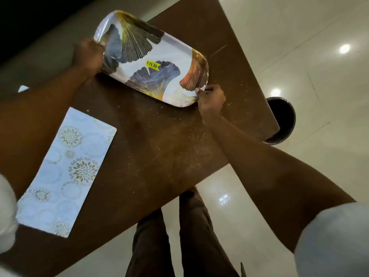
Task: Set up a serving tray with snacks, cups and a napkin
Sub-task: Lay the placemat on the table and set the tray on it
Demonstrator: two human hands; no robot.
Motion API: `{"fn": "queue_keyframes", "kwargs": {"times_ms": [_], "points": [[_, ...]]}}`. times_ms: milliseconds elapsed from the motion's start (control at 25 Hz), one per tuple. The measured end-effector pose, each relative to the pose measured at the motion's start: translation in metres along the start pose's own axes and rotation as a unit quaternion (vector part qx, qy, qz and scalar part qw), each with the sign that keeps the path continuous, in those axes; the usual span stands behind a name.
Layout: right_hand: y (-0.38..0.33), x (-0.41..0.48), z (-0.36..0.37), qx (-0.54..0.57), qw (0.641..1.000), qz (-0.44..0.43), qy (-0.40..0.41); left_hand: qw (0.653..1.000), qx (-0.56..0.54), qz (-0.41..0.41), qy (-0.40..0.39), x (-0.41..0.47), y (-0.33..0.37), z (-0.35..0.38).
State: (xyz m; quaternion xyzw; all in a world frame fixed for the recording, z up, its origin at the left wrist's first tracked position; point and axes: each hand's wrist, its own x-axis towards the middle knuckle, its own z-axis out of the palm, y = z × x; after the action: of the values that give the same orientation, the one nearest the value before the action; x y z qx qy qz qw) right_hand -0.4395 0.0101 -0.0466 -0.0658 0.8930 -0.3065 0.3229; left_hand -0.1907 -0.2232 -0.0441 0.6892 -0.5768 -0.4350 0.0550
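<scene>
A white serving tray printed with large fan-shaped leaves and bearing a yellow price sticker lies on the far part of the brown table. My left hand grips its left rim. My right hand pinches its near right corner. The tray has nothing on it. A folded white napkin with gold flower prints lies flat on the table's near left side, apart from both hands. No snacks or cups are in view.
The table top is scratched and dusty, and its right edge runs close to the tray's end. A dark round bin stands on the glossy tiled floor just past the table's right edge. My legs show below the near edge.
</scene>
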Motion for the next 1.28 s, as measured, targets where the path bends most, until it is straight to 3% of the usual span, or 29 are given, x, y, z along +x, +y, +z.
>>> {"fn": "queue_keyframes", "kwargs": {"times_ms": [200,440,1280], "points": [[0.02,0.044,-0.051,0.041,0.996,0.056,0.055,0.995,0.026,0.086,-0.051,0.021,0.09,0.074],[0.072,0.043,-0.105,0.072,0.987,0.102,0.096,0.981,0.032,0.139,-0.132,-0.012,0.119,0.14],[0.127,0.015,-0.121,0.16,0.972,0.123,0.123,0.961,0.044,0.123,-0.242,-0.037,0.143,0.175]]}}
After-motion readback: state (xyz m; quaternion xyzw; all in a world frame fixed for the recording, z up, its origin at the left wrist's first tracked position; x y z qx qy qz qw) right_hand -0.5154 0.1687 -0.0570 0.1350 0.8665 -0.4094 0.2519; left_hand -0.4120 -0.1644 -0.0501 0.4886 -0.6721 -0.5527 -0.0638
